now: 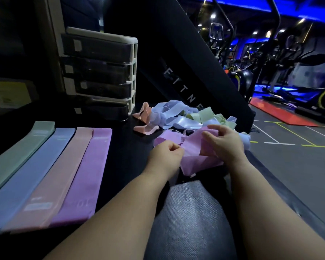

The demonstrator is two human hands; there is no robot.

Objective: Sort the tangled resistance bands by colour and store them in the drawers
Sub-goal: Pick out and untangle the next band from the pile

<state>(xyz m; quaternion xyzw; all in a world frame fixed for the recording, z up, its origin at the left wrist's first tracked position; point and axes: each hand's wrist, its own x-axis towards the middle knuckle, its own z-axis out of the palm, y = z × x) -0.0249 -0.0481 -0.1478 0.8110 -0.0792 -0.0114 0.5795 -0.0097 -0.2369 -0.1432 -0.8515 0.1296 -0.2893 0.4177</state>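
Dim gym floor, blue lights and exercise machines at the back, black matte platform (128,147) in front of the person. Head view: left hand (165,152) has curled fingers pinching the near edge of a crumpled lilac-purple elastic resistance band (193,145). Right hand (223,141) pinches the same band's far fold between thumb and fingers. The band sits between both hands, long axis roughly 9-to-3 o'clock, twisted and folded over, its top edge seemingly still touching the pile. A tangled pile of pale blue, green and pink bands (176,119) lies at 12 o'clock, just beyond the hands. A flat row of four sorted bands, green, blue, pink and purple (64,171), lies at 9 o'clock, nearer the left hand. The white-framed stack of four dark translucent drawers (101,72) stands at 11 o'clock, all closed. Next move is likely pulling the band free and flattening it.
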